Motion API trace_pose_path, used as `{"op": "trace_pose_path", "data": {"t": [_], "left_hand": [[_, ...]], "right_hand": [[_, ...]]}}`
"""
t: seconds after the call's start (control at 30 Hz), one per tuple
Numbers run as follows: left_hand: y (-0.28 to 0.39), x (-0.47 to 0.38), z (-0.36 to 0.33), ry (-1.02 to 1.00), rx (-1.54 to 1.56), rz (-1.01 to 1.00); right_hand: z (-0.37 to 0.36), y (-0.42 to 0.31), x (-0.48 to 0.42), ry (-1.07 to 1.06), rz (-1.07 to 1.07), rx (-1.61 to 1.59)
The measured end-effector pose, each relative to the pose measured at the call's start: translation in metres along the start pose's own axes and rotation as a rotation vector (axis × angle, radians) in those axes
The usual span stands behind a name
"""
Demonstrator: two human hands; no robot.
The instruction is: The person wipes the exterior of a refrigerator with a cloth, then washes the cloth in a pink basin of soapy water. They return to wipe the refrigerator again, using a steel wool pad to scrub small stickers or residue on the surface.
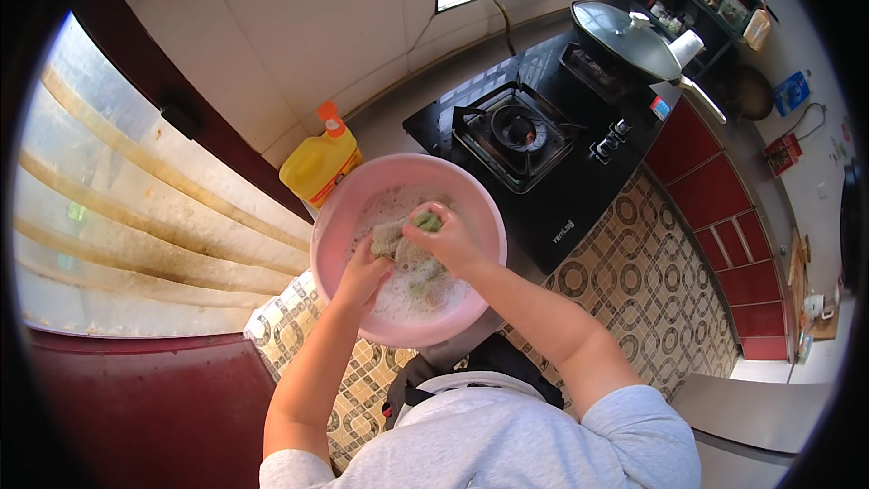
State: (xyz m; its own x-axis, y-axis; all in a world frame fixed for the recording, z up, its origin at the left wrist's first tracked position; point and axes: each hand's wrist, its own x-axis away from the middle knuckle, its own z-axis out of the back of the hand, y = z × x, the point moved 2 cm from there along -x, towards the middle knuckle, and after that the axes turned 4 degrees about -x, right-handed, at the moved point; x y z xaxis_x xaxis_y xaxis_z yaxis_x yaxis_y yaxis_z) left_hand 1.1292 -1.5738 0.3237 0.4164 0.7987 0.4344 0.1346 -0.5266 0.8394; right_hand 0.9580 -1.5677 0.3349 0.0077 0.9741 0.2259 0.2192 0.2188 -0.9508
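Observation:
A round pink plastic basin [490, 217] holds foamy water. Over the foam, my left hand [366, 272] grips the left part of a wet, grey-beige cloth item [389, 239]. My right hand [445, 239] is closed around a green piece [427, 221], perhaps a sponge or part of the same cloth; I cannot tell which. The cloth stretches between both hands. More greenish material lies in the suds just below them, its shape blurred by foam. Behind the basin's left rim stands a yellow bottle [319, 166] with an orange pump top.
Right of the basin is a black glass gas hob [543, 217] with a burner [519, 129]. A lidded pan [628, 41] sits at its far end, handle pointing right. The tiled wall [339, 27] rises behind; a frosted panel [149, 183] is at left.

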Motion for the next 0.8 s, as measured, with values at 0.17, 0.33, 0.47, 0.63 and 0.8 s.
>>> {"op": "trace_pose_path", "data": {"t": [0.17,0.33,0.47,0.63,0.8], "left_hand": [[0.008,0.012,-0.010,-0.263,0.599,0.332],[-0.011,-0.013,-0.007,-0.231,0.738,0.403],[-0.002,-0.022,-0.029,-0.043,0.743,0.268],[0.016,-0.014,-0.056,0.308,0.483,-0.208],[0.018,-0.014,-0.060,0.325,0.029,-0.434]], "right_hand": [[-0.008,-0.029,0.014,-0.441,0.950,0.778],[-0.032,-0.040,0.036,-0.610,1.101,0.790],[-0.028,-0.037,0.029,-0.220,0.881,0.437],[-0.021,-0.012,0.017,0.134,0.316,-0.400],[-0.021,-0.002,0.009,0.278,-0.083,-0.936]]}}
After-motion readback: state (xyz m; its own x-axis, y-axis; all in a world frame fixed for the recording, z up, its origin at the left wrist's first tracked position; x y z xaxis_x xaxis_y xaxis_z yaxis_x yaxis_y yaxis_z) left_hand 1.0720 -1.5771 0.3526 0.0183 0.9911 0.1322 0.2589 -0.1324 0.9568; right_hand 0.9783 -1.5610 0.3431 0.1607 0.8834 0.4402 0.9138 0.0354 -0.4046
